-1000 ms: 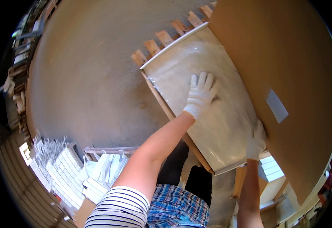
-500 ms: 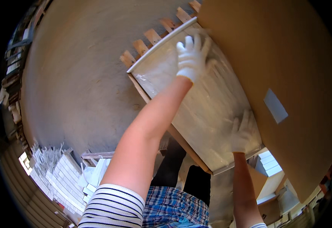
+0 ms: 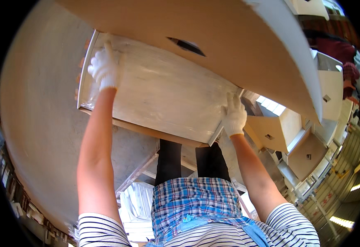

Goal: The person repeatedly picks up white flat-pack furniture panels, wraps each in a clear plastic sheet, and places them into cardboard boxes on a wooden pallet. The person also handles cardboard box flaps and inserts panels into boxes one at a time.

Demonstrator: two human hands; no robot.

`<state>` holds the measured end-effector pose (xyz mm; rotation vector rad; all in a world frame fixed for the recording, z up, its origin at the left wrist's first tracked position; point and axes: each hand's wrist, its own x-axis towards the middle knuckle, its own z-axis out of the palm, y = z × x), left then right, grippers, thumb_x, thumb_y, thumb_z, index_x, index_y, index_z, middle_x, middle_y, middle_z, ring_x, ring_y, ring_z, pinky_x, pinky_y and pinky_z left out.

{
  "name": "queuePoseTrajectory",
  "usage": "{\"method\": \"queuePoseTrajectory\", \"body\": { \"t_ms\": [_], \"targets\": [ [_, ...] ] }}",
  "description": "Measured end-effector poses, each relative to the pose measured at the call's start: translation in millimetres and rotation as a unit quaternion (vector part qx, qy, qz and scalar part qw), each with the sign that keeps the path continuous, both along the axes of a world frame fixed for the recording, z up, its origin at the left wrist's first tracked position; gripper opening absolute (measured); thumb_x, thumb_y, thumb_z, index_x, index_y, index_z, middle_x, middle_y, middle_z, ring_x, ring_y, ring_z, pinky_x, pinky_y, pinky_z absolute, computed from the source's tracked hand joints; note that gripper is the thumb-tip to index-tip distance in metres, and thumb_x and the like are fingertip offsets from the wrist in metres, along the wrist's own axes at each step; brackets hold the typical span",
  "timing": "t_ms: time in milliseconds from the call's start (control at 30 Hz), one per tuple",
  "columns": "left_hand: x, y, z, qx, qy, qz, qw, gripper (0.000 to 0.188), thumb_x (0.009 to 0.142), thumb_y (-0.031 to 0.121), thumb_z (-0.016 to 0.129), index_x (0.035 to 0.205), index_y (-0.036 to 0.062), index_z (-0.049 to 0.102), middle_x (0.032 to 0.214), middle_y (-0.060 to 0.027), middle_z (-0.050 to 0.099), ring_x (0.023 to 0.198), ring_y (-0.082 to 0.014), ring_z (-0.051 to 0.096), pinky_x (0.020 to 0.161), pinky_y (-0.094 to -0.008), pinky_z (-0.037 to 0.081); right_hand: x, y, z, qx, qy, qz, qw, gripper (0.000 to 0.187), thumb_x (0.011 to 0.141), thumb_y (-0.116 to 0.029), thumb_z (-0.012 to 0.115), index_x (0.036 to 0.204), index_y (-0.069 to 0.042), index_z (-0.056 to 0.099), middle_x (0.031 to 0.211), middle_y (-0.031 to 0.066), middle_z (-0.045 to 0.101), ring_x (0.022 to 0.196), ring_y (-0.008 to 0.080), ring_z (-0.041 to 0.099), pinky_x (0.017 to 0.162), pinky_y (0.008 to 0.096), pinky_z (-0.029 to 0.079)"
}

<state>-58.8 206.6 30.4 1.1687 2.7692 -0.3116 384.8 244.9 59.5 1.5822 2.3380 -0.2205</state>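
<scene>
A wide flat panel wrapped in clear plastic film (image 3: 163, 86) lies in front of me, with a white rim along its left end. The brown cardboard flap of a carton (image 3: 229, 45) rises along its far side. Near the panel's left end is my left hand (image 3: 104, 70) in a white knit glove, slightly blurred, its fingers apart and nothing held. At the opposite end my right hand (image 3: 234, 116), gloved alike, rests by the corner with fingers stretched over the edge. Whether either hand presses on the film is hard to tell.
Wooden pallet slats (image 3: 80, 76) poke out past the panel's left end. Open cardboard boxes (image 3: 270, 131) stand to the right. White stacked pieces (image 3: 136, 201) lie behind my legs. Another person in dark red (image 3: 332, 49) is at the far right.
My view has turned, so the panel now lies more crosswise before me. My left hand has moved to the panel's left end. My right hand has shifted out to the right end.
</scene>
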Motion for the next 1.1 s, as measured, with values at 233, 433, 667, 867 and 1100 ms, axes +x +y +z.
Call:
{"method": "queuePoseTrajectory", "body": {
  "t_ms": [233,433,667,867,1100],
  "targets": [
    [150.0,-110.8,-39.4,0.049,-0.173,-0.287,0.941,0.063,0.092,0.041,0.056,0.149,0.0219,0.037,0.151,-0.0196,0.035,0.142,-0.0416,0.027,0.112,-0.0570,0.026,16.5,-3.9,-22.0,-0.078,-0.029,0.115,0.990,0.062,0.088,-0.029,0.061,0.144,-0.011,0.041,0.144,0.0112,0.044,0.114,0.0306,0.057,0.087,0.0458,0.050],
    [213.6,-137.1,13.7,-0.122,-0.183,-0.176,0.959,0.063,0.084,0.033,0.067,0.140,0.0131,0.047,0.136,-0.0188,0.046,0.121,-0.0381,0.047,0.092,-0.0507,0.043,30.7,20.8,4.7,-0.100,0.078,-0.123,0.984,0.052,0.087,-0.028,0.059,0.135,-0.011,0.048,0.121,0.0157,0.061,0.098,0.0353,0.065,0.078,0.0470,0.054],
    [337.0,-133.0,61.3,-0.142,-0.052,-0.164,0.975,0.037,0.084,0.039,0.065,0.107,0.0095,0.064,0.109,-0.0138,0.060,0.104,-0.0327,0.055,0.080,-0.0480,0.044,177.3,-32.5,51.2,-0.347,0.272,-0.034,0.897,0.040,0.091,-0.032,0.053,0.122,-0.010,0.062,0.112,0.0198,0.067,0.103,0.0378,0.063,0.090,0.0458,0.050],
    [520.0,-141.7,95.6,-0.148,-0.332,-0.178,0.914,0.037,0.090,0.039,0.055,0.104,0.0058,0.066,0.102,-0.0176,0.066,0.100,-0.0370,0.062,0.085,-0.0494,0.049,400.0,-78.5,40.1,-0.323,0.183,-0.168,0.913,0.047,0.093,-0.041,0.051,0.127,-0.010,0.061,0.130,0.0157,0.061,0.120,0.0345,0.056,0.102,0.0413,0.044],
    [666.0,-100.7,188.9,-0.074,-0.624,-0.203,0.750,0.044,0.092,0.040,0.056,0.118,0.0049,0.065,0.117,-0.0207,0.066,0.112,-0.0353,0.062,0.097,-0.0391,0.047,647.6,-192.5,128.1,-0.188,0.067,-0.538,0.819,0.044,0.088,-0.036,0.060,0.121,-0.007,0.066,0.126,0.0147,0.064,0.119,0.0322,0.059,0.102,0.0390,0.045]
  ]
}}
